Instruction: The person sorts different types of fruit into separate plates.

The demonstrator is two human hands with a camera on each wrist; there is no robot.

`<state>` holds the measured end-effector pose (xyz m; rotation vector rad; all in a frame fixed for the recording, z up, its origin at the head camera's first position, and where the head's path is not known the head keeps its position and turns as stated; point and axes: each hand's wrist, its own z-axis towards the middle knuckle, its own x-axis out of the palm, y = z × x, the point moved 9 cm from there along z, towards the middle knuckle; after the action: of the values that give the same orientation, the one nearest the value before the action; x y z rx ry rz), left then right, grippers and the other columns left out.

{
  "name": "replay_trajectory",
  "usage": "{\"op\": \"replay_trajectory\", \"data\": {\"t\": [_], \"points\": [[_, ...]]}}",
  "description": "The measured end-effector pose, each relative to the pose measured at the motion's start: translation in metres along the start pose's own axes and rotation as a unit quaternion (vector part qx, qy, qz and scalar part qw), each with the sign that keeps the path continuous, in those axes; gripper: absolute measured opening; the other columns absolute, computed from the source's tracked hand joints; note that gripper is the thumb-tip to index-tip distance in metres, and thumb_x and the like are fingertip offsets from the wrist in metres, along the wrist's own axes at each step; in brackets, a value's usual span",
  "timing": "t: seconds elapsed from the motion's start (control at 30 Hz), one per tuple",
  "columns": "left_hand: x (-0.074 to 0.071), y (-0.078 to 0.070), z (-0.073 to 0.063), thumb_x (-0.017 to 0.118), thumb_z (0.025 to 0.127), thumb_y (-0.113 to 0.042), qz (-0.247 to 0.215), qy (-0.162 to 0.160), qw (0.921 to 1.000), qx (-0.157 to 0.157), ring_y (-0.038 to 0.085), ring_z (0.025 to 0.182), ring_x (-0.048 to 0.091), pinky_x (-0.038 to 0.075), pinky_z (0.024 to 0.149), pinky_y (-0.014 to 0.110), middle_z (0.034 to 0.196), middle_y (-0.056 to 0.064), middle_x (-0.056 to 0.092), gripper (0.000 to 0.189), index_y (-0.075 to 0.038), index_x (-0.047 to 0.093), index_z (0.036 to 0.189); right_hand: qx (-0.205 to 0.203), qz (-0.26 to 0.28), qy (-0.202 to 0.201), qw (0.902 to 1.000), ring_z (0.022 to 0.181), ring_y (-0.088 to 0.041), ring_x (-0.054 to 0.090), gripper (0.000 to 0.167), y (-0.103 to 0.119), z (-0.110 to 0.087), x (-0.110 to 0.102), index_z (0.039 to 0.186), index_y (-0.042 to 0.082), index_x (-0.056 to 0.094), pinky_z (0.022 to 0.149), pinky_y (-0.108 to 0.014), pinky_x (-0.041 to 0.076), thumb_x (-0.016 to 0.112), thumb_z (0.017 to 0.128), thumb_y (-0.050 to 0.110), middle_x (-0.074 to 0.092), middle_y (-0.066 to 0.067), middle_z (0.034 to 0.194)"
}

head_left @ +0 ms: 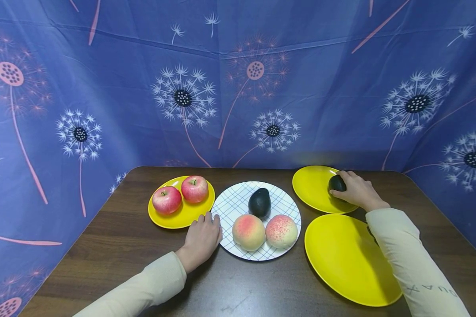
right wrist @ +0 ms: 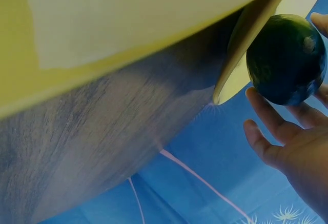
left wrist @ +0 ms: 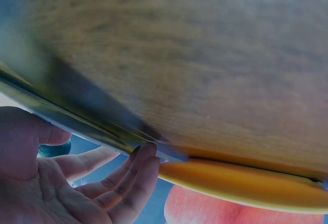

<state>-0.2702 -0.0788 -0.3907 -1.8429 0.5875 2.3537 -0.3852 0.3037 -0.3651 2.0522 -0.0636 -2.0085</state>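
Note:
My right hand [head_left: 358, 191] grips a dark avocado [head_left: 336, 183] at the right side of the far yellow plate [head_left: 309, 187]. In the right wrist view, fingers curve round the avocado [right wrist: 287, 60] beside the plate's rim; whether it touches the plate I cannot tell. My left hand [head_left: 202, 237] rests at the left rim of a white checked plate [head_left: 226, 207], its fingers fairly straight against the edge in the left wrist view. That plate bears another avocado [head_left: 259, 203] and two peaches, a left one [head_left: 248, 232] and a right one [head_left: 281, 231].
A yellow plate [head_left: 182, 223] with two red apples, one [head_left: 167, 200] left and one [head_left: 195, 189] right, stands at the back left. A large yellow plate [head_left: 349, 259] lies under the right forearm. Behind the brown table [head_left: 115, 246] hangs a blue dandelion cloth [head_left: 230, 132].

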Motion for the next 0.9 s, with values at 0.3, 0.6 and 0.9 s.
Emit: {"op": "replay_trajectory", "data": {"t": [0.3,0.6,0.9], "points": [[0.001,0.000,0.000,0.059,0.085,-0.036,-0.001,-0.001,1.0000,0.000,0.021,0.068,0.048,0.051,0.062,0.030,0.090,0.013,0.058,0.042,-0.005,0.059,0.113,0.004,-0.001,-0.006,1.0000,0.113,-0.051,0.039,0.077,0.000,0.000,-0.001,0.135,-0.006,0.030,0.089,-0.072,0.026,0.063,0.081,0.039,0.033,-0.035,0.131],[-0.001,0.000,0.000,0.057,0.085,-0.036,0.002,-0.003,1.0000,0.000,0.022,0.070,0.050,0.051,0.063,0.031,0.090,0.013,0.058,0.041,-0.005,0.060,0.112,-0.002,-0.015,-0.011,0.9998,0.112,-0.053,0.039,0.080,0.001,-0.001,-0.003,0.136,-0.005,0.030,0.089,-0.072,0.025,0.062,0.081,0.043,0.033,-0.034,0.131],[0.001,0.001,0.000,0.057,0.086,-0.036,-0.001,0.008,1.0000,-0.001,0.022,0.071,0.050,0.052,0.065,0.031,0.092,0.013,0.058,0.042,-0.005,0.059,0.114,-0.014,-0.038,-0.033,0.9986,0.109,-0.051,0.040,0.075,0.012,-0.003,-0.013,0.134,-0.002,0.035,0.089,-0.068,0.026,0.063,0.080,0.043,0.038,-0.031,0.130]]}}
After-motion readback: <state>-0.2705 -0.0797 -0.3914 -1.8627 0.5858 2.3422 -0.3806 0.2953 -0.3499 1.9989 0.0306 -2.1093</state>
